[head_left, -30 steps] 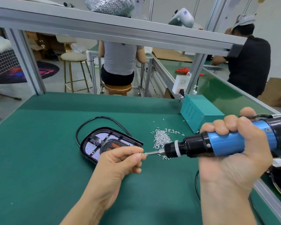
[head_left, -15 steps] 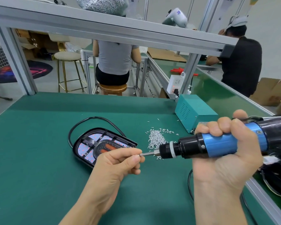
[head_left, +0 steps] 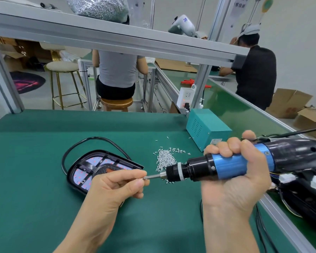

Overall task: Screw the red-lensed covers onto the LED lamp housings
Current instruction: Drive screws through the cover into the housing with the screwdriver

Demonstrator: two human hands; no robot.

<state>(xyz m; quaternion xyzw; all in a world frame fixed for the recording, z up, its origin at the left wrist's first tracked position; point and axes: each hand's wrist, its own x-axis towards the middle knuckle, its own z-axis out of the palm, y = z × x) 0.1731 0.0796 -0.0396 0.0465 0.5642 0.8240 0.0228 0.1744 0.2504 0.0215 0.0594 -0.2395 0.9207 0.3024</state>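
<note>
A black LED lamp housing with a white LED board and red dots lies on the green mat, its black cable looping behind it. My right hand grips a blue and black electric screwdriver, held level and pointing left. My left hand pinches a small screw at the tip of the screwdriver's bit, just in front of the housing's right side. A pile of small silver screws lies behind the bit.
A teal power box stands at the back right of the mat. Black lamp parts and wires lie at the right beyond an aluminium rail. Two people work at benches behind. An aluminium frame beam crosses overhead.
My hands hold the same pose, fingertips on the bit tip. The view has shifted slightly, so the housing and the screws sit a little further left in the frame.
</note>
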